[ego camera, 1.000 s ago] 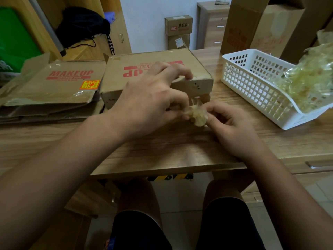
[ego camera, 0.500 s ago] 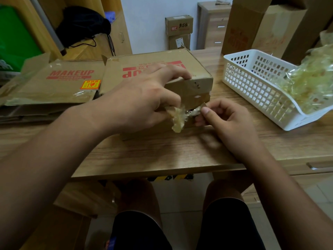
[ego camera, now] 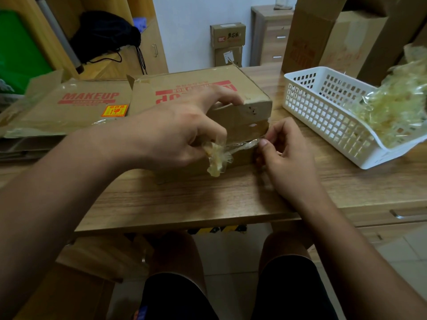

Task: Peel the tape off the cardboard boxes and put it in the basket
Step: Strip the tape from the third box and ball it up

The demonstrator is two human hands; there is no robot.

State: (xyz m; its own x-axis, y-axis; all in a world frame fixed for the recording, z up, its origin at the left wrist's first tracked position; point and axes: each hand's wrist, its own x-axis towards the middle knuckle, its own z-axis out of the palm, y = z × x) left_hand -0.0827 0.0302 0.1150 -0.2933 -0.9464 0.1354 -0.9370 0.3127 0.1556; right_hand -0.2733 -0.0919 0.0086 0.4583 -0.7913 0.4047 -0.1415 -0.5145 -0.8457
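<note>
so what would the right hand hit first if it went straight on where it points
Likely the cardboard box, its near face; the right hand pinches the tape stretched along it. Depth unclear.

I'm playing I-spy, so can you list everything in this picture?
Brown cardboard box with red print: one, brown, table centre.
Yellowish clear tape strip: one, yellowish, stretched across that box's front.
White plastic lattice basket: one, white, table's right side.
Crumpled tape heap: one, yellowish, in the basket.
Flattened MAKEUP cardboard boxes: a stack, brown, table's left.
Wooden table: one, light brown, under the boxes and basket.
Tall cardboard boxes: several, brown, behind the basket.
Small cardboard boxes: two, brown, stacked by far wall.
Black bag: one, black, back left.
Left hand: one, pinching the strip's wadded end.
Right hand: one, pinching the strip at the box's corner.
</note>
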